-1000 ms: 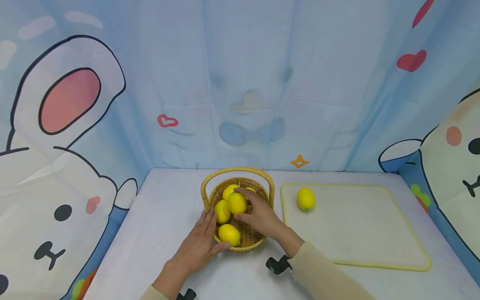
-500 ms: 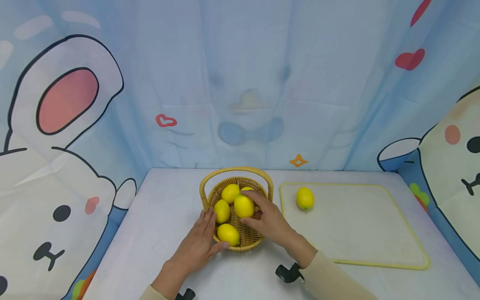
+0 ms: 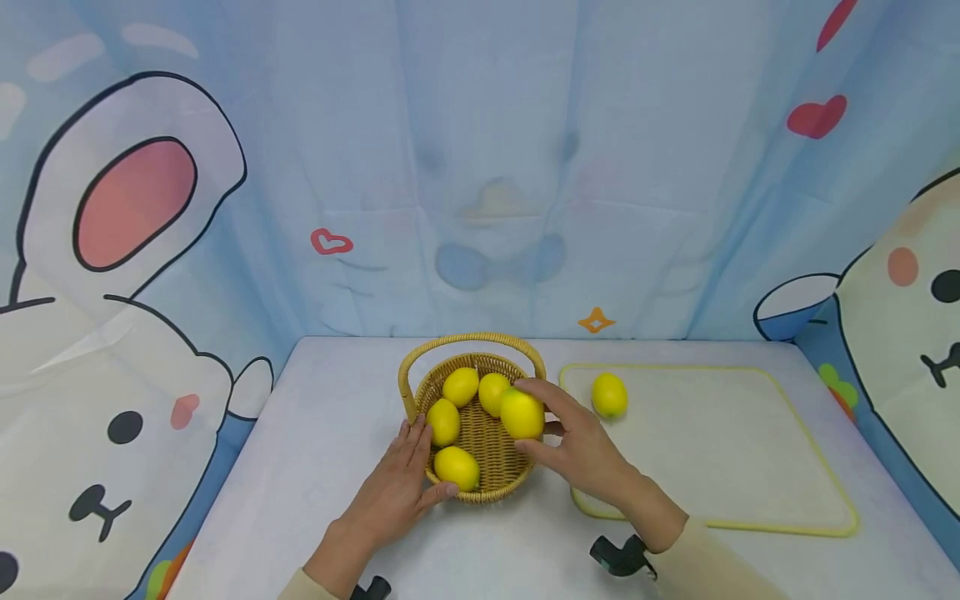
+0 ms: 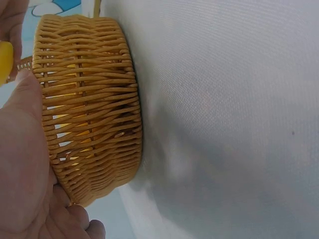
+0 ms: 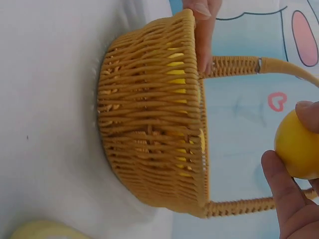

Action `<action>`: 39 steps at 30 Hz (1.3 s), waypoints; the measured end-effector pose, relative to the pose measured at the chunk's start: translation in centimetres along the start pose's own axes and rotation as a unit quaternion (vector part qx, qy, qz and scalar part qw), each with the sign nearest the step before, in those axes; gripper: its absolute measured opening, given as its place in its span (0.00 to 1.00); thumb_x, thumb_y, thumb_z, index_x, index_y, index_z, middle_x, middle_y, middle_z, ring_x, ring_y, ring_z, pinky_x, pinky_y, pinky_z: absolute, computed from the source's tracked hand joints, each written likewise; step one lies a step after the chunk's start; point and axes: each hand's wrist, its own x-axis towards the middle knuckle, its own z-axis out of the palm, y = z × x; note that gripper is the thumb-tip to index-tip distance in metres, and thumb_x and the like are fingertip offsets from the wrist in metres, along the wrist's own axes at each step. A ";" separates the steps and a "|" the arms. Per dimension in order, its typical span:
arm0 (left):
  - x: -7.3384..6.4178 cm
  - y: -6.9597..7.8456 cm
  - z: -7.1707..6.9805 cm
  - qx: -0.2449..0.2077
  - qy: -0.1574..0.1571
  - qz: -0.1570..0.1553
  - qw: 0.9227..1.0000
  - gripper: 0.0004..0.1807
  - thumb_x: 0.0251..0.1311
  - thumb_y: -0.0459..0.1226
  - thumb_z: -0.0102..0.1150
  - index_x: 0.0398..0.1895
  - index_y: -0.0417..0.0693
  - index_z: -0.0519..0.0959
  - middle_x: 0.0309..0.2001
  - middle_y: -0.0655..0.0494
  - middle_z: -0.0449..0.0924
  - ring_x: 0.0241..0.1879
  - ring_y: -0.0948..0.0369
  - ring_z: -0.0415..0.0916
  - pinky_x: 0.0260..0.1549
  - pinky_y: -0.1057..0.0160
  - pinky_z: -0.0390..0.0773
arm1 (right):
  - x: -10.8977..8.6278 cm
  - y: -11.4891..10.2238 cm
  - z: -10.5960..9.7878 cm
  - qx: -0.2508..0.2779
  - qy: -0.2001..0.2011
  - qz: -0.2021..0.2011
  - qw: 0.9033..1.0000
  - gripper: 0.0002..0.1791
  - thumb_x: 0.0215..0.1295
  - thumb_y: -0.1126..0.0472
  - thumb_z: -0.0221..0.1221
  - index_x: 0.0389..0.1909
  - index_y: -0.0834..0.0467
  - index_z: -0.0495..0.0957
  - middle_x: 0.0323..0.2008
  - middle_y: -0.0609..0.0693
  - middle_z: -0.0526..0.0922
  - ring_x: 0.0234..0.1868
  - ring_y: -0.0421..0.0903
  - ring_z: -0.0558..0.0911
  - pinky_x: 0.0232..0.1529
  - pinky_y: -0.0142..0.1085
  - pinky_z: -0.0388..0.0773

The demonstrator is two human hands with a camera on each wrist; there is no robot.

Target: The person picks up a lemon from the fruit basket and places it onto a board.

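My right hand (image 3: pixel 581 437) pinches a lemon (image 3: pixel 522 413) between thumb and fingers, over the right rim of a woven basket (image 3: pixel 491 454). In the right wrist view this held lemon (image 5: pixel 298 144) is above the rim, beside the upright handle. My left hand (image 3: pixel 397 483) rests on the basket's near left rim with fingers laid straight and thumb along the front edge. The left wrist view shows that thumb (image 4: pixel 27 92) at the rim of the basket wall (image 4: pixel 92 109). Several lemons lie inside, among them one (image 3: pixel 457 468) near the left thumb.
A pale board with a yellow rim (image 3: pixel 720 526) lies on the white table (image 3: pixel 337 400) right of the basket. One lemon (image 3: pixel 610 395) sits at its far left corner. The arched basket handle (image 3: pixel 474 337) stands up, and a cartoon curtain (image 3: pixel 637 167) hangs behind the table.
My right hand has lifted its lemon from among the others and moved right, to above the basket's right rim. A lemon behind it now shows more fully. The left hand has stayed still.
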 end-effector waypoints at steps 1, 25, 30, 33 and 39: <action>0.0 0.0 0.0 -0.001 0.002 0.001 1.000 0.54 0.74 0.66 0.47 0.84 0.34 0.49 0.86 0.39 0.41 0.85 0.42 0.38 0.81 0.43 0.54 | -0.2 0.0 -0.3 -0.005 0.004 -0.001 1.000 0.44 0.62 0.67 0.75 0.77 0.49 0.67 0.74 0.53 0.72 0.63 0.51 0.79 0.52 0.34 0.87; 0.1 0.1 -0.1 -0.017 -0.004 -0.006 1.000 0.53 0.75 0.64 0.50 0.84 0.35 0.49 0.86 0.40 0.41 0.85 0.42 0.37 0.81 0.43 0.53 | -3.5 5.4 -9.8 -0.099 0.172 0.102 0.975 0.44 0.65 0.71 0.72 0.79 0.58 0.62 0.68 0.65 0.73 0.58 0.54 0.82 0.48 0.12 0.75; 0.1 0.0 0.0 -0.018 -0.003 -0.007 1.000 0.52 0.75 0.63 0.50 0.84 0.35 0.49 0.86 0.41 0.40 0.85 0.42 0.36 0.81 0.43 0.53 | -3.9 7.6 -11.2 -0.106 0.166 0.147 0.969 0.43 0.69 0.65 0.70 0.81 0.56 0.61 0.68 0.68 0.73 0.60 0.69 0.81 0.44 0.10 0.73; 0.2 0.0 0.0 -0.020 -0.004 -0.009 1.000 0.52 0.76 0.63 0.51 0.85 0.35 0.49 0.86 0.41 0.40 0.85 0.42 0.36 0.81 0.43 0.52 | -4.0 8.7 -11.8 -0.117 0.167 0.158 0.966 0.43 0.69 0.63 0.71 0.81 0.56 0.61 0.69 0.70 0.73 0.61 0.72 0.80 0.42 0.09 0.71; 0.2 0.0 0.1 -0.019 -0.004 -0.010 1.000 0.52 0.75 0.64 0.50 0.85 0.36 0.48 0.86 0.41 0.40 0.85 0.43 0.35 0.81 0.43 0.52 | -4.1 10.4 -12.5 -0.149 0.159 0.185 0.958 0.42 0.71 0.58 0.70 0.81 0.55 0.62 0.69 0.70 0.74 0.60 0.73 0.81 0.39 0.12 0.69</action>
